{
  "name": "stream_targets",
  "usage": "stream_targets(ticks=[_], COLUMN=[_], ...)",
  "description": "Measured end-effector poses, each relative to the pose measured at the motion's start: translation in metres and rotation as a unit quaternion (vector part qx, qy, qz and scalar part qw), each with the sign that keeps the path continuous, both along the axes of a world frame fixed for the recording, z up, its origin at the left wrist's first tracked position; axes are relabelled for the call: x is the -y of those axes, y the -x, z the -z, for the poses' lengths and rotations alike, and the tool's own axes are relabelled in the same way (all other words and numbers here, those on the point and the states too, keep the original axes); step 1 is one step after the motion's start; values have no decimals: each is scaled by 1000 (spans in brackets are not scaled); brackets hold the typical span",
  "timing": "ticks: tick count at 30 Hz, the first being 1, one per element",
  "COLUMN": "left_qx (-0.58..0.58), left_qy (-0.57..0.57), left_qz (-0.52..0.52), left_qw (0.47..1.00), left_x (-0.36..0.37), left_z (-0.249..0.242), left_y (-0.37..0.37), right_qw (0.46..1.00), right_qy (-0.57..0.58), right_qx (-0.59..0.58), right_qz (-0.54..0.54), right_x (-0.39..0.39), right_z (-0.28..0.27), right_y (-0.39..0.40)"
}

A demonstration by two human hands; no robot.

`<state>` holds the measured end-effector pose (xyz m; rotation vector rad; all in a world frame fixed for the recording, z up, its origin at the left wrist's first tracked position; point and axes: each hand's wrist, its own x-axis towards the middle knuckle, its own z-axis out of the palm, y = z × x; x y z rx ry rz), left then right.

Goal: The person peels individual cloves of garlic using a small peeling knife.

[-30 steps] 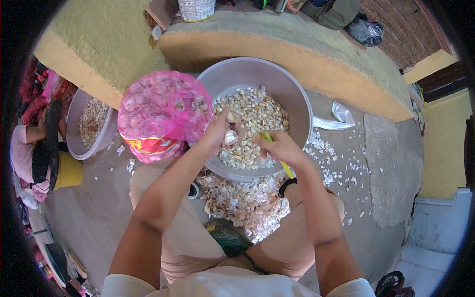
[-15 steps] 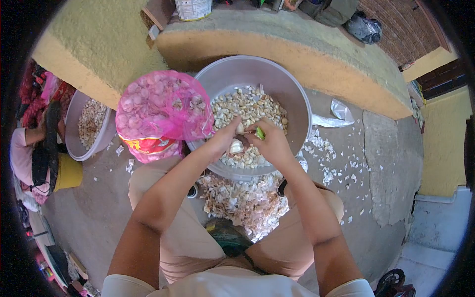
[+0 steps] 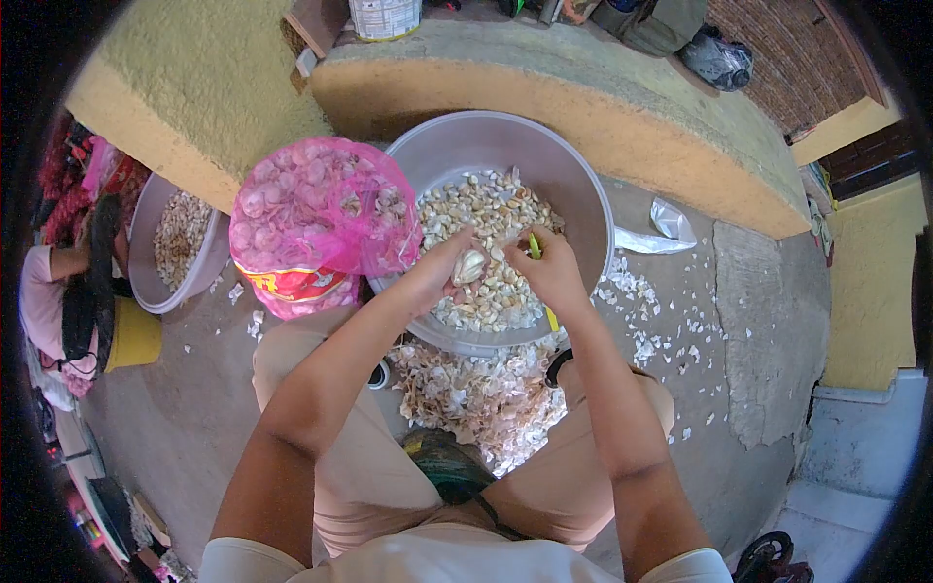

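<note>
My left hand (image 3: pixel 442 267) is closed round a partly broken garlic bulb (image 3: pixel 468 267), above the large grey plastic tub (image 3: pixel 593 175). Just to its right, my right hand (image 3: pixel 542 267) grips a slim yellow-green tool (image 3: pixel 535 245); a yellow end shows below the palm, but its working end is hidden. A gap separates the two hands. Loose garlic cloves (image 3: pixel 491 206) cover the tub's floor beneath them. Against the tub's left side stands a pink mesh bag (image 3: pixel 311 209) full of garlic bulbs.
Garlic skins (image 3: pixel 476 389) lie heaped between my legs, with more scraps (image 3: pixel 637 301) on the floor at right. A second tub (image 3: pixel 146 233) of cloves, a yellow bucket (image 3: pixel 134 335) and another person (image 3: pixel 49 301) are at left. A low concrete ledge (image 3: pixel 544 87) runs behind.
My hands have moved apart: the right hand shifted slightly right with the tool, which has turned more upright. The garlic bulb in my left hand now shows more fully.
</note>
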<state>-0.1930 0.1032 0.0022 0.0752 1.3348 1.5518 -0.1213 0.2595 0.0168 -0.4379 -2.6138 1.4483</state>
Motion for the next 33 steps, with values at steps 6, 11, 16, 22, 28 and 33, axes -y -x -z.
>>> stream_targets(ticks=[6,11,16,22,28,33], left_qx=[19,46,14,25,33,56], left_qy=[13,-16,24,14,-21,-36], left_qz=[5,-10,32,-28,-29,-50], left_qw=[1000,999,999,999,999,997], left_x=[1,0,1,-2,1,1], left_z=[-1,1,6,3,4,-1], left_y=[-1,-1,-2,-8,-6,-6], right_qw=[944,995,995,992,996,957], right_qy=[299,76,14,19,14,287], right_qx=[139,55,3,27,6,21], right_qz=[-18,26,-95,-124,-90,34], right_x=[0,-1,13,24,30,35], right_z=[-8,4,-8,-8,-4,7], right_y=[-1,-1,-4,-6,-8,-8])
